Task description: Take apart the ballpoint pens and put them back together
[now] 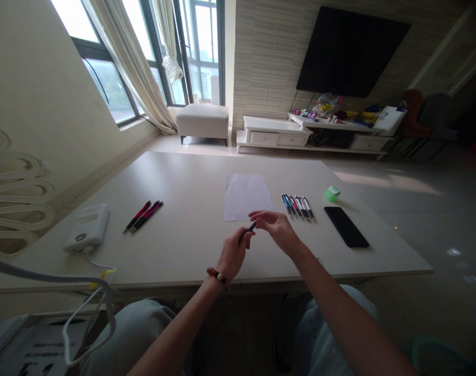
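Observation:
My left hand (232, 254), with a beaded bracelet at the wrist, is closed round a dark pen (247, 232) above the near part of the table. The pen slants up to the right. My right hand (277, 228) meets its upper end, thumb and fingertips pinched there; any small part between them is too small to make out. Just beyond the hands lies a white sheet of paper (247, 194) with a few lines near its lower edge. Several pens (298, 207) lie in a row right of the paper. A few red and dark pens (143, 216) lie at the left.
On the white table (190, 209), a black phone (346, 226) and a small green container (332, 194) are at the right. A white power bank (89, 225) with a cable (94, 261) is at the left. A box (42, 342) stands below the left edge.

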Demonstrator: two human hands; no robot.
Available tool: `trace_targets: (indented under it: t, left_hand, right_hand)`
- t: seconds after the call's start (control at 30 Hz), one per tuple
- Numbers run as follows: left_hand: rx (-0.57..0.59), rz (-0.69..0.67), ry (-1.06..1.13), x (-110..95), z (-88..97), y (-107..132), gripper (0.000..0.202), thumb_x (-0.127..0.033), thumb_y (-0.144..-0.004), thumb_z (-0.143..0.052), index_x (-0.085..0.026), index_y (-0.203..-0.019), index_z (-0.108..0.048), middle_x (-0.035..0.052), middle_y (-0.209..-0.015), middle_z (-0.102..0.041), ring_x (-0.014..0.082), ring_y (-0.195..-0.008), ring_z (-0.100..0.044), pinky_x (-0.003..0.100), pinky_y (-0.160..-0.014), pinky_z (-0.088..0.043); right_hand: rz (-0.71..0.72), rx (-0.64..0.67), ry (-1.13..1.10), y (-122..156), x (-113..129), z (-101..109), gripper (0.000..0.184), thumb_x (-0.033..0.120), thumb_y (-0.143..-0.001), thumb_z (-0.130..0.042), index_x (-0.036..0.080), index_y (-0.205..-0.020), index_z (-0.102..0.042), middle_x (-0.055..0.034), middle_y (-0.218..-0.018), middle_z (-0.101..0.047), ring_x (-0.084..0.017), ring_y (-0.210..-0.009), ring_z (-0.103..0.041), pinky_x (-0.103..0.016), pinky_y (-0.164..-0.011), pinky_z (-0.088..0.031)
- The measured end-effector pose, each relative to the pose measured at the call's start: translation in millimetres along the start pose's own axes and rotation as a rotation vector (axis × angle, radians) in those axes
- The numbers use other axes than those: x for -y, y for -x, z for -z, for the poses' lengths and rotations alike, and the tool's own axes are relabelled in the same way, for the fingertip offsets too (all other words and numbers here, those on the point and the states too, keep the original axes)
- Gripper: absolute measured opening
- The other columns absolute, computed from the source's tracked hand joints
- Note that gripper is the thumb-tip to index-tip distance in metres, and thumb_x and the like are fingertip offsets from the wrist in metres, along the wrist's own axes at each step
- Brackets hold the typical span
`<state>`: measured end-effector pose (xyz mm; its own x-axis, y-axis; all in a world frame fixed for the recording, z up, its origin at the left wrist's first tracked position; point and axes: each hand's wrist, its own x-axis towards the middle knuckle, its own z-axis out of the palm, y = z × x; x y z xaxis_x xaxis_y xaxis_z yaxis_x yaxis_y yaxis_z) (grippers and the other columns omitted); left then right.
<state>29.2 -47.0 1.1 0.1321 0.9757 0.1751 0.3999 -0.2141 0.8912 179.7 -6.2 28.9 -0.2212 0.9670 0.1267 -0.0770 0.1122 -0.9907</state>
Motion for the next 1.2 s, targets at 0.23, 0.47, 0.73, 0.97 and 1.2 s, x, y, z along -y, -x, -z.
trace_targets:
  t: [0.23,0.47,0.73,0.97,1.2]
  left_hand:
    - [-0.016,-0.001,0.017,-1,0.2,0,0.036,-0.043,-0.087,-0.037,-0.018,-0.091,-0.062,-0.003,-0.059,-0.051,0.0113,-0.057,-0.047,0.022,-0.057,-0.035]
    - [-0.015,-0.009,0.02,-2,-1.5,-1,0.036,-0.042,-0.087,-0.037,-0.017,-0.089,-0.063,-0.0029,-0.058,-0.051,0.0107,-0.055,-0.045,0.022,-0.055,-0.035]
    - [-0.165,0.021,-0.028,-2,-11.3,0,0.028,-0.04,-0.083,-0.047,-0.018,-0.082,-0.064,-0.0025,-0.059,-0.057,0.0098,-0.053,-0.047,0.022,-0.056,-0.036]
    - [-0.25,0.245,0.826,-7,-0.3,-20,0.021,-0.038,-0.084,-0.05,-0.017,-0.085,-0.052,0.0068,-0.081,-0.069,0.0169,-0.075,-0.064,0.028,-0.069,-0.046]
    - [-0.033,0.453,1.271,-7,-10.4,-17,0.019,-0.035,-0.084,-0.055,-0.017,-0.086,-0.054,0.0092,-0.1,-0.068,0.0177,-0.089,-0.064,0.032,-0.081,-0.046]
  right_hand:
    - [-0.004,-0.026,-0.026,-1,-7,-4,0.032,0.044,-0.063,-0.072,0.016,-0.079,-0.068,-0.0089,-0.089,-0.068,-0.02,-0.083,-0.062,-0.032,-0.072,-0.05]
    - [-0.016,0.016,-0.171,-2,-8,-2,0.029,0.045,-0.07,-0.068,0.017,-0.079,-0.069,-0.0071,-0.086,-0.069,-0.018,-0.081,-0.062,-0.034,-0.076,-0.049]
    - [0.047,-0.236,0.004,-4,-7,-12,0.023,0.036,-0.064,-0.073,0.015,-0.073,-0.069,-0.0076,-0.073,-0.07,-0.019,-0.069,-0.063,-0.033,-0.068,-0.051]
    - [0.301,-0.173,0.475,3,-3,-6,0.027,0.027,-0.081,-0.056,0.021,-0.106,-0.064,-0.0056,-0.088,-0.067,-0.015,-0.073,-0.059,-0.028,-0.065,-0.049]
    - [0.432,0.095,0.508,26,-7,-14,0.023,0.023,-0.082,-0.056,0.026,-0.102,-0.065,-0.0037,-0.093,-0.067,-0.017,-0.084,-0.061,-0.031,-0.077,-0.048]
